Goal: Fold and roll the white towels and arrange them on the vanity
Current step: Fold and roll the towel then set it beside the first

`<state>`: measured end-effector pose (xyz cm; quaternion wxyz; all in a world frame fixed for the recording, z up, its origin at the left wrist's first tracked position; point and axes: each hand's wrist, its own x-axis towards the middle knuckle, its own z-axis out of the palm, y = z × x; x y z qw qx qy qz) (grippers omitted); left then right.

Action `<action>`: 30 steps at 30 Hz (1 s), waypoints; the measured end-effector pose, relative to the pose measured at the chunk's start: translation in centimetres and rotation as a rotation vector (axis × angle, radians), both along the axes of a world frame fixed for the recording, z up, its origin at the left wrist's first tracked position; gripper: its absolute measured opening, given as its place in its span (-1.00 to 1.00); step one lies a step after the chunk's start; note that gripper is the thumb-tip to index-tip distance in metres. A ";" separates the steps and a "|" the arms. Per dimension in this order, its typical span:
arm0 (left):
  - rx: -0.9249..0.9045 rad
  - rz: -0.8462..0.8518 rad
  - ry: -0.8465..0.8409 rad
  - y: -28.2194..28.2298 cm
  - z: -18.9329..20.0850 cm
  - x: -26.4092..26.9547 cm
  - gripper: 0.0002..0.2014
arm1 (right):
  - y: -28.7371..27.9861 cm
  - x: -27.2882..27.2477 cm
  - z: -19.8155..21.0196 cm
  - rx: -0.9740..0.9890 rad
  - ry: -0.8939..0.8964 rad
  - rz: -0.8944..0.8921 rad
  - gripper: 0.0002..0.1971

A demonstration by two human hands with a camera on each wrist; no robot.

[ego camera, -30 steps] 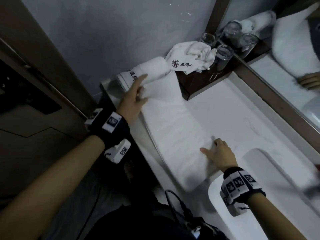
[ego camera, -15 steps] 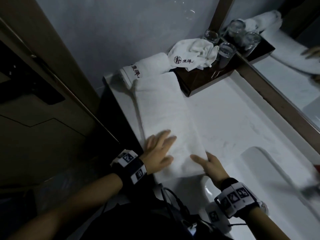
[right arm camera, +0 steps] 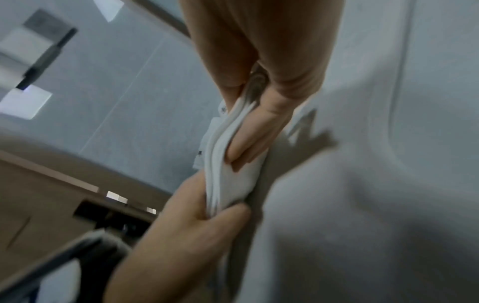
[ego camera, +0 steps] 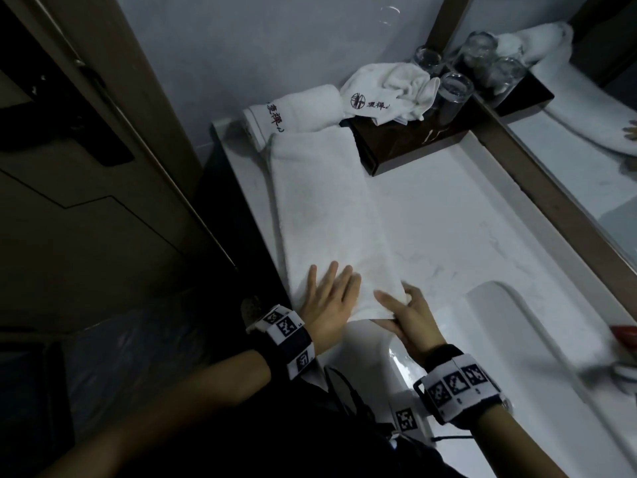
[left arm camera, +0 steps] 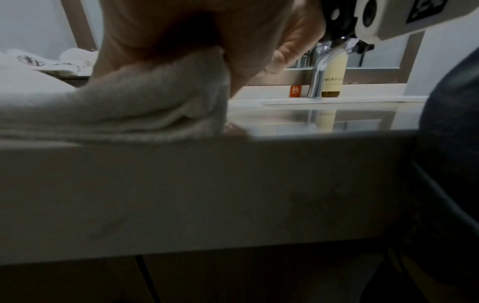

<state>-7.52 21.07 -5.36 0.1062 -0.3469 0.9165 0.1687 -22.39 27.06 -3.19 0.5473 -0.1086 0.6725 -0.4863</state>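
Note:
A long folded white towel [ego camera: 327, 208] lies on the white vanity [ego camera: 448, 219], running from the far left corner to the front edge. My left hand [ego camera: 331, 291] lies on its near end with the fingers on top; in the right wrist view this left hand [right arm camera: 202, 217] has its thumb under the towel [right arm camera: 233, 143] and pinches the edge. My right hand [ego camera: 403, 308] pinches the near right corner, with the layers between thumb and fingers [right arm camera: 261, 131]. The near end [left arm camera: 129, 102] is lifted a little. A rolled towel [ego camera: 300, 110] lies at the far end.
A crumpled white towel [ego camera: 386, 88] and glasses [ego camera: 455, 89] sit on a dark tray [ego camera: 413, 146] by the mirror [ego camera: 586, 167]. The sink basin [ego camera: 517, 339] is to the right, with a faucet [left arm camera: 321, 67] and a bottle [left arm camera: 333, 78]. A dark door [ego camera: 86, 201] stands on the left.
My left hand came from the far end by the rolled towel to the near end. My right hand shifted to the near corner and now pinches it.

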 end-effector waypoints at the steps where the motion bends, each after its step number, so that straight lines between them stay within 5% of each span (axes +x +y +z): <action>1: -0.023 -0.005 -0.004 0.3 -0.1 0.0 -0.28 | 0.4 0.1 -0.1 -0.024 0.194 0.065 -0.38; 4: 0.014 -0.005 -0.032 0.7 -0.1 -0.1 -0.28 | 2.0 0.3 -0.7 -0.170 1.036 0.520 0.03; 7: 0.070 0.048 -0.001 0.5 0.2 -0.6 -0.27 | 2.6 0.6 -1.3 -0.260 1.475 0.942 -0.05; 10: 0.060 0.070 0.034 0.4 0.1 -0.4 -0.28 | 1.9 0.6 -1.9 -0.275 1.429 0.840 -0.34; 15: -0.217 -0.102 -0.023 0.4 0.1 2.3 -0.31 | 1.9 -0.3 -2.0 -0.371 1.537 0.913 -0.25; 18: -0.252 -0.246 0.044 -0.2 -0.5 4.1 -0.28 | 2.5 -2.3 -1.5 -0.394 1.391 1.015 -0.25; 23: -0.109 -0.286 0.306 -1.6 0.2 6.9 -0.42 | 2.3 -3.6 -0.9 -0.303 0.942 0.904 -0.66; 25: 0.025 -0.203 0.401 -2.2 0.7 7.8 -0.64 | 1.9 -3.4 -0.9 -0.259 0.793 0.762 -0.73; 28: 0.275 0.162 0.459 -2.9 0.5 8.4 -0.68 | 1.5 -2.8 -1.6 -0.179 0.705 0.663 -0.78; 30: 0.374 0.248 0.440 -3.1 0.0 8.3 -0.56 | 1.1 -2.2 -1.9 -0.102 0.666 0.612 -0.89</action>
